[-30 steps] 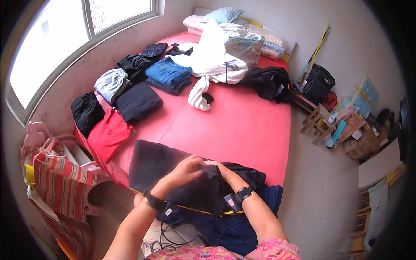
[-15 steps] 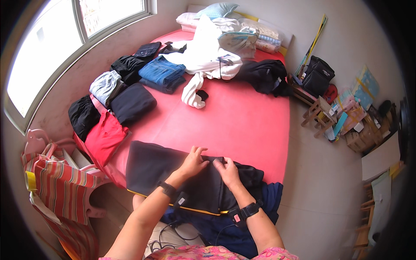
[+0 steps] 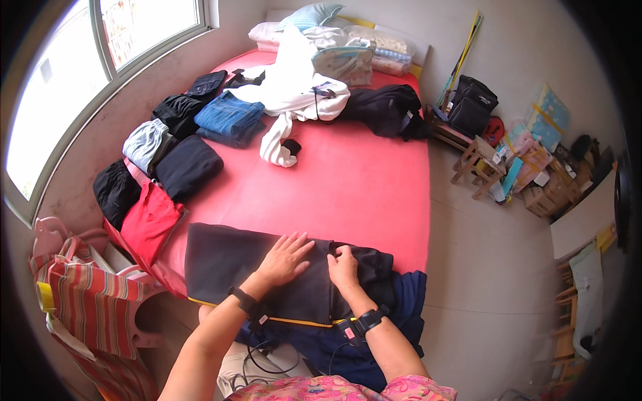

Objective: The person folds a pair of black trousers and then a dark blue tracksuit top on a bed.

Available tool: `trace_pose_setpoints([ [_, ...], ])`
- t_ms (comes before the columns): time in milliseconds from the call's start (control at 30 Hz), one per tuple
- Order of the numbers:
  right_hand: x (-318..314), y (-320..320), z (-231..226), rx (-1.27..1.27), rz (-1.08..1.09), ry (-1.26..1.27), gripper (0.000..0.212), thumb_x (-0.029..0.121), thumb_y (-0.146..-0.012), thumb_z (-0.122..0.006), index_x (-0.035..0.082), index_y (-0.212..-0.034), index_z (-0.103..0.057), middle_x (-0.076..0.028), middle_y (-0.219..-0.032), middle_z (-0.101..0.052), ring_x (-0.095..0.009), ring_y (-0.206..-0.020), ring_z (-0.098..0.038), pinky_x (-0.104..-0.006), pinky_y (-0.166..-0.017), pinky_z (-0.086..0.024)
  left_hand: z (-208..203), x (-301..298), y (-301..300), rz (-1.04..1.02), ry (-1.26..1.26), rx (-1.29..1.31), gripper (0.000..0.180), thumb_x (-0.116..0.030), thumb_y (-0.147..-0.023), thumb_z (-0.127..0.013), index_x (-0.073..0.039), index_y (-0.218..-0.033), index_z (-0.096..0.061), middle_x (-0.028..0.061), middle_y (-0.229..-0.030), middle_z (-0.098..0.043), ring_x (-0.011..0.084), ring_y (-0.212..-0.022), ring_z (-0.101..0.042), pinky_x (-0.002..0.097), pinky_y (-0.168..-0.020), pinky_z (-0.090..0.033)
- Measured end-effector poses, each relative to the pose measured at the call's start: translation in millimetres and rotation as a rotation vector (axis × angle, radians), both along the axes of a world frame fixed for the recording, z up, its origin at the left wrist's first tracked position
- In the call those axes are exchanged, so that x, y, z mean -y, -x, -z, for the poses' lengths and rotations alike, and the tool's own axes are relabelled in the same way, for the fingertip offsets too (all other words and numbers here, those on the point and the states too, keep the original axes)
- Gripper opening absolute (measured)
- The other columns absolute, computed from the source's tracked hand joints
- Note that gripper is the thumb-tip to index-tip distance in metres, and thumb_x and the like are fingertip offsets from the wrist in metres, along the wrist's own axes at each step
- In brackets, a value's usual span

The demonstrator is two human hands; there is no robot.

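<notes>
Across the bed's near edge lies a folded black garment (image 3: 227, 264) with a thin yellow line along its near side; it looks like a pair of trousers. My left hand (image 3: 283, 259) rests flat on the cloth, fingers stretched out. To its right, my right hand (image 3: 344, 267) has its fingers curled at the upper edge of a fold, pinching the fabric there. Dark blue cloth (image 3: 409, 304) shows beneath and to the right of the garment, hanging toward my lap. Each of my wrists wears a black band with a small device.
Folded clothes line the window side of the pink-sheeted bed (image 3: 334, 194): blue jeans (image 3: 231, 117), a dark folded piece (image 3: 189, 167), red clothing (image 3: 152, 224). White clothing (image 3: 294, 87) and a black garment (image 3: 384, 110) lie farther back. A pink chair (image 3: 144, 321) stands left, small wooden stool (image 3: 478, 164) right.
My left hand has flattened onto the black cloth, its fingers now extended. My right hand's fingers have curled in at the fold. The whole view has shifted slightly, moving the scene left.
</notes>
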State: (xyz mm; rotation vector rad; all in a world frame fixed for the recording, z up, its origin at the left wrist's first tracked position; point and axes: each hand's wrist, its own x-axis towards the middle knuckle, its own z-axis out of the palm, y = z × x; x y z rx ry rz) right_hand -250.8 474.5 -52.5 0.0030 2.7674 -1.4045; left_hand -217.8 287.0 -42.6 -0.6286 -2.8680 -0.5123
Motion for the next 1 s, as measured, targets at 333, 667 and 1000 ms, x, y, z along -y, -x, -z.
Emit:
trace_pose_setpoints([
  [333,-2.0,-62.0,-44.1,-0.457,-0.389,-0.278,0.043,0.011,-0.077,-0.065,0.002,-0.115,-0.048,-0.017,-0.123,-0.048,-0.030,-0.117,-0.045,-0.0417,-0.097,-0.036,6.0,-29.4,6.4,-0.061,0.222,0.013,0.062,-0.045,-0.089,-0.046,-0.021,-0.143,-0.029,0.0096,-0.149,-0.025,0.0349,-0.136,-0.021,0.0592,-0.107,-0.015],
  [667,-26.2,-91.7,-11.9,-0.428,-0.609,-0.407,0.046,0.024,-0.086,-0.056,0.006,-0.128,-0.048,-0.013,-0.136,-0.043,-0.026,-0.130,-0.036,-0.0429,-0.107,-0.026,6.6,-41.8,19.1,-0.043,0.116,0.049,0.063,-0.041,-0.088,-0.049,-0.019,-0.143,-0.028,0.0104,-0.147,-0.029,0.0303,-0.136,-0.025,0.0539,-0.108,-0.018],
  [1000,2.4,-86.1,-45.5,-0.483,-0.589,-0.410,0.055,0.026,-0.086,-0.057,0.006,-0.135,-0.040,-0.016,-0.142,-0.036,-0.030,-0.132,-0.033,-0.0442,-0.108,-0.025,-46.3,52.0,-56.2,-0.186,-0.050,0.072,0.063,-0.022,-0.081,-0.064,-0.016,-0.138,-0.037,0.0176,-0.147,-0.024,0.0355,-0.138,-0.016,0.0522,-0.110,-0.018],
])
